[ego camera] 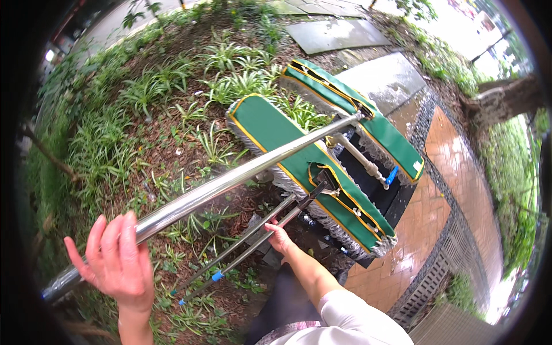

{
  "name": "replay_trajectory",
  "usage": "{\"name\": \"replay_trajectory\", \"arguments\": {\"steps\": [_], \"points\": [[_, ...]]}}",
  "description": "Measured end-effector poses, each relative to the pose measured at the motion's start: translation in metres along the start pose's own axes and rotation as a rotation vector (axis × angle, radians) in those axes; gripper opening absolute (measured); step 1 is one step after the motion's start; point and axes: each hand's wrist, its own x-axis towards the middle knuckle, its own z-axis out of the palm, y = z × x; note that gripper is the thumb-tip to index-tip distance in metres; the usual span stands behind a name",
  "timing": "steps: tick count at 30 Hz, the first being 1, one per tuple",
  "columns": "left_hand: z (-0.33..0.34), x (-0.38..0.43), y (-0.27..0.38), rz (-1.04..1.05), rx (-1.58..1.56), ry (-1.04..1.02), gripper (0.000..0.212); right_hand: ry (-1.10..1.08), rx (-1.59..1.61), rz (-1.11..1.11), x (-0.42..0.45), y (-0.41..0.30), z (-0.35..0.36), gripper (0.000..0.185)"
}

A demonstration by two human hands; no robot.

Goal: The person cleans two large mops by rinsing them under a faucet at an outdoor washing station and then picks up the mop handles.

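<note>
Two flat mops with green backs, yellow trim and grey fringes lie side by side before me. The far mop head (390,138) joins a thick shiny metal pole (241,181), which slants toward my lower left. My left hand (120,263) lies over this pole with its fingers straight and spread; the thumb's grip is hidden. From the near mop head (271,125) a thinner handle (248,254) with a blue sleeve runs down left. My right hand (280,239) is closed around it close to the head. Another thin pole (233,248) runs beside that handle.
Between the mop heads stands a beige water pipe (362,159) with a blue tap lever (391,176), above a black surface (401,200). Leafy plants (146,92) grow on the left. Wet brick paving (427,215), a drain grate (424,289) and a tree trunk (500,101) are at right.
</note>
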Motion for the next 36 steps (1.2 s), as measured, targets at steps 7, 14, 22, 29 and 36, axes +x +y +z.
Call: {"name": "replay_trajectory", "arguments": {"steps": [7,14,22,29,36], "points": [[0.033,-0.010,-0.002,0.026,-0.115,-0.065,0.043,-0.170,0.130,0.011,0.011,-0.005,-0.010,0.055],[0.032,-0.001,-0.007,0.017,-0.170,-0.124,0.038,-0.216,0.323,0.114,-0.032,-0.011,0.020,0.028],[0.021,-0.002,-0.007,0.051,-0.219,-0.182,0.036,-0.436,0.670,-0.001,-0.110,-0.062,0.085,0.025],[-0.013,-0.028,0.014,0.179,-0.184,-0.295,0.014,-0.232,0.633,0.026,-0.123,-0.076,0.091,0.019],[-0.019,-0.036,0.006,0.128,-0.232,-0.297,0.010,-0.286,0.749,0.122,-0.189,-0.088,0.082,0.017]]}}
